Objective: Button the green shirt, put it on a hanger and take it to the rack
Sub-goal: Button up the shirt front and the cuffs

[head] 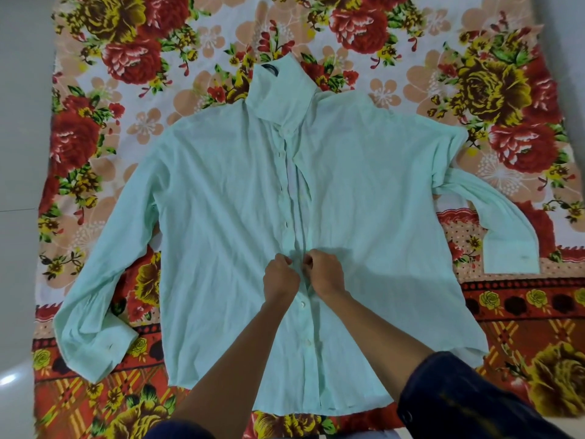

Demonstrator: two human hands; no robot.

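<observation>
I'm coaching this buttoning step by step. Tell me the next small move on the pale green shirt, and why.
Probably push the button through its hole where the left hand and right hand pinch the placket of the pale green cotton shirt. Below them the front looks closed; above, it gapes open to the collar.

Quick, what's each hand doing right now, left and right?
Left hand: fingers curled, pinching the front placket of the pale green button-up cotton shirt.
Right hand: fingers curled, pinching the same placket from the other side.
</observation>
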